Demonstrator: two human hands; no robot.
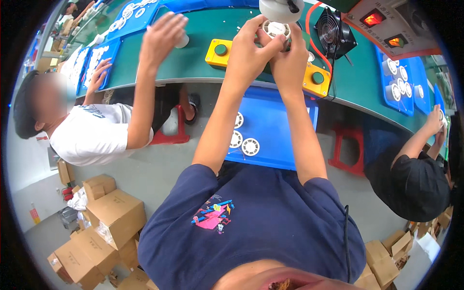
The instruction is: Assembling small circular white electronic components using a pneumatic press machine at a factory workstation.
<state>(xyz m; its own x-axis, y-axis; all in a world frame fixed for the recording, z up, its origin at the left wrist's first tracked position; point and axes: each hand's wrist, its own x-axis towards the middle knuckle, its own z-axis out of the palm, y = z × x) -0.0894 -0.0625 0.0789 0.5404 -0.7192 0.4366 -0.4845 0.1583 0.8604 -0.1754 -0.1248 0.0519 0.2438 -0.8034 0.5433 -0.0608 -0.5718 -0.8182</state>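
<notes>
A white round slotted cap (276, 30) sits between my two hands, just under the white cylindrical head (282, 10) of a bench machine. My left hand (247, 52) grips it from the left, with thumb and fingers closed at its rim. From the right, my right hand (288, 60) holds the same piece, its thumb pressed at the near edge. Close to my left wrist stands a yellow box with a green button (220, 50); a second yellow button box (316, 79) is by my right wrist. The cap's underside is hidden by my fingers.
Below my forearms, a blue tray (273, 128) carries several white slotted round parts (250, 146). A black fan (333, 32), red tube (308, 29) and control box with lit switches (394, 26) stand right. Co-workers sit on both sides; the left one's raised hand (164, 36) is over the bench.
</notes>
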